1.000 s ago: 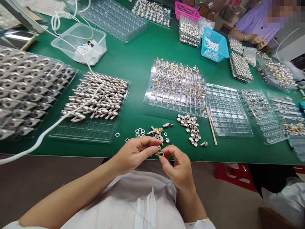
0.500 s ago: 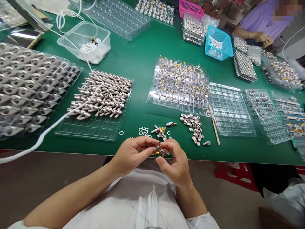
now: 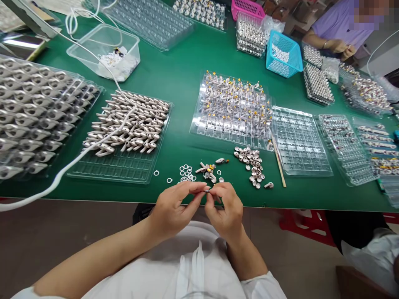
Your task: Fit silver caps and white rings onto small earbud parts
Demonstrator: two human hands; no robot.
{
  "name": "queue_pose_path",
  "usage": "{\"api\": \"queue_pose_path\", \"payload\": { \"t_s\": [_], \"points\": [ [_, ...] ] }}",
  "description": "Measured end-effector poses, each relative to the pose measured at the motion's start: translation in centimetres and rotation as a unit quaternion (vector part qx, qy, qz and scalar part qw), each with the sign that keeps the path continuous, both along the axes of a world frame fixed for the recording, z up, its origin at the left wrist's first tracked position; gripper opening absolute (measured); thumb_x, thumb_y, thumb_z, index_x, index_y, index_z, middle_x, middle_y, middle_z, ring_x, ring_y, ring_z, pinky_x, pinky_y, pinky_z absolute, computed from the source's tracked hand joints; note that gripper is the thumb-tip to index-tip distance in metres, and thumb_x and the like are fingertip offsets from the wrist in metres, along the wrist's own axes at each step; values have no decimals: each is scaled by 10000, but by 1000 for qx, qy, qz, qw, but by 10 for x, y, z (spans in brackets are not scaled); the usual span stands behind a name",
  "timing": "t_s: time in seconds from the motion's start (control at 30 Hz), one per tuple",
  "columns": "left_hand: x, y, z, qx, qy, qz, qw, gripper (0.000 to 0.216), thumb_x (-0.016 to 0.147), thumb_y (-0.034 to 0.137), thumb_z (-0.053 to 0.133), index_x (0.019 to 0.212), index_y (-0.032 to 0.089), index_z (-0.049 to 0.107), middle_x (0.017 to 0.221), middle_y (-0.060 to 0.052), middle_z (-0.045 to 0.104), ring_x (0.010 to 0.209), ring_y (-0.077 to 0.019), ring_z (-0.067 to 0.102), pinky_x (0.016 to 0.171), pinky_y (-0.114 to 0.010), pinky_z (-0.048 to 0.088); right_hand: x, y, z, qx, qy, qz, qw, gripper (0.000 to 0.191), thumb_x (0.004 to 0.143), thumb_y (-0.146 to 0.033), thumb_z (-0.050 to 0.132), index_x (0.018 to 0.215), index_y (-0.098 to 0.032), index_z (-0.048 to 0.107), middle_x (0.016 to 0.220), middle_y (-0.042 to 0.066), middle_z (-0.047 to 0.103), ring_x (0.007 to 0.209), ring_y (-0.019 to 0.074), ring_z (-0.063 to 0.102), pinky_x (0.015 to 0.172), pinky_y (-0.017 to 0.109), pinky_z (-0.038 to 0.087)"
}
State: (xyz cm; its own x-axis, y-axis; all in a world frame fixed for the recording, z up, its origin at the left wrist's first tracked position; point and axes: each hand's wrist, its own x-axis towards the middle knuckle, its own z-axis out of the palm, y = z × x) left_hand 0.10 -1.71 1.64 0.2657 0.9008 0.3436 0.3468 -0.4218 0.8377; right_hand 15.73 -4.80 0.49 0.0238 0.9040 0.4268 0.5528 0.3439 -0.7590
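Note:
At the table's front edge my left hand (image 3: 174,207) and my right hand (image 3: 226,211) meet, fingertips pinched together on one small earbud part (image 3: 207,191). Most of that part is hidden by the fingers. Just beyond them lies a small heap of earbud pieces (image 3: 207,169) with yellow-orange bits. White rings (image 3: 186,172) are scattered left of the heap. To the right are many round earbud caps (image 3: 254,166), and a single stemmed earbud shell (image 3: 268,185) lies near them.
A tray of stemmed shells (image 3: 131,124) stands left, crossed by a white cable (image 3: 59,178). Ahead is a filled clear tray (image 3: 230,112); right of it lie a thin stick (image 3: 279,162) and another clear tray (image 3: 301,143). A blue basket (image 3: 283,62) sits farther back, near a co-worker (image 3: 336,35).
My right thumb has closed in against its fingers, and both hands now pinch the small part more tightly. Its yellow bit is now covered. The view has shifted slightly.

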Motion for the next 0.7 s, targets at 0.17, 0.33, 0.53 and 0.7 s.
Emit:
{"api": "queue_pose_path", "payload": {
  "t_s": [0.17, 0.33, 0.53, 0.7],
  "points": [
    [0, 6, 0, -55, -42, -52, 996, 149, 862, 128, 629, 991, 165, 693, 859, -49, 747, 762, -144, 707, 710, -234, 581, 4, -2, 4, -188, 168, 2, 968, 92, 890, -214, 529, 803, -204, 556, 757, 10, 591, 642, 125, 559, 589, 261, 479],
    [2, 8, 0, -65, -70, -81, 992, 102, 860, 111, 610, 896, 163, 690, 786, -46, 715, 726, -152, 661, 689, -272, 538, 7, -3, -4, -325, 374, 35, 868, 192, 877, -364, 600, 807, -188, 568, 627, -29, 557, 504, 91, 497, 473, 215, 395],
    [5, 8, 1, -71, -76, -71, 992, 82, 857, 122, 605, 836, 167, 670, 739, -39, 688, 683, -151, 634, 665, -280, 521, 2, 0, -10, -360, 458, 21, 812, 229, 824, -392, 667, 783, -180, 589, 566, -41, 540, 451, 79, 470, 428, 198, 355],
    [4, 9, -2, -78, -80, -73, 991, 93, 853, 103, 609, 845, 162, 680, 745, -32, 695, 693, -142, 642, 672, -269, 517, 1, 6, -3, -400, 496, 26, 770, 282, 757, -426, 709, 729, -179, 576, 526, -54, 494, 407, 75, 454, 377, 186, 327]
  ]
}}
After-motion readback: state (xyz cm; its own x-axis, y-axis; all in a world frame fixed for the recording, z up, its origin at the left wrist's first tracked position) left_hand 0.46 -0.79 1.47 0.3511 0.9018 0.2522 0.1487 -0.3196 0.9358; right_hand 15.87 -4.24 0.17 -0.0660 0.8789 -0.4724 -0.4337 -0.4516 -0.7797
